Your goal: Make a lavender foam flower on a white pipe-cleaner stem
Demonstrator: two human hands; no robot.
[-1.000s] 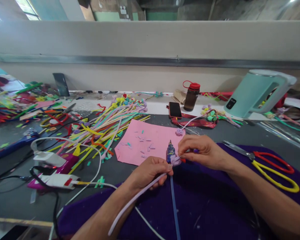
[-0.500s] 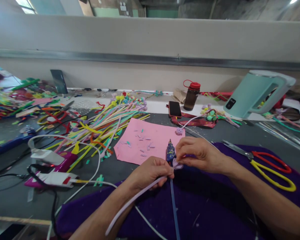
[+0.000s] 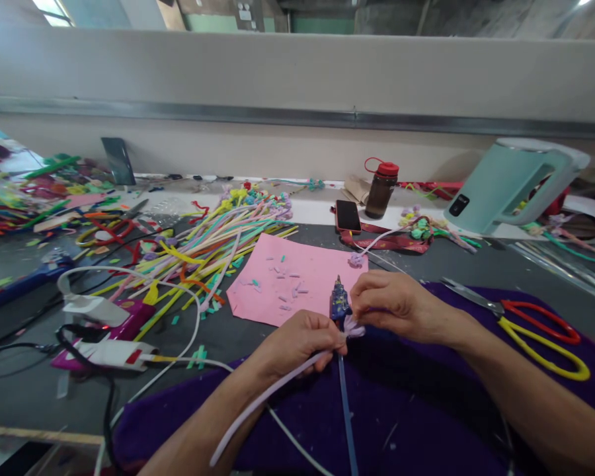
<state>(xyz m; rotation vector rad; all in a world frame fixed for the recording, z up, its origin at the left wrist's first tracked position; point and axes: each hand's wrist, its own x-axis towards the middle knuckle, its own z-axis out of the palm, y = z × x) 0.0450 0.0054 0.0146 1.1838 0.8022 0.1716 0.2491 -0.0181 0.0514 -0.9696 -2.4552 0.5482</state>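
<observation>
- Together, two hands are working one lilac pipe cleaner [image 3: 272, 395] over the purple cloth [image 3: 406, 410] at the desk's [image 3: 24, 396] near edge.
- Its long axis is running from lower left up to its curled tip, which is pointing right beside one blue glue gun [image 3: 339, 307].
- Left hand [image 3: 297, 344] is keeping a closed grip on the stem.
- Right hand [image 3: 401, 305] is pinching the curled tip, fingers nearly shut.
- One pair of scissors [image 3: 540, 327], one pink sheet [image 3: 290, 277], one phone [image 3: 348, 217] and one bottle [image 3: 381, 189] are lying around.
</observation>
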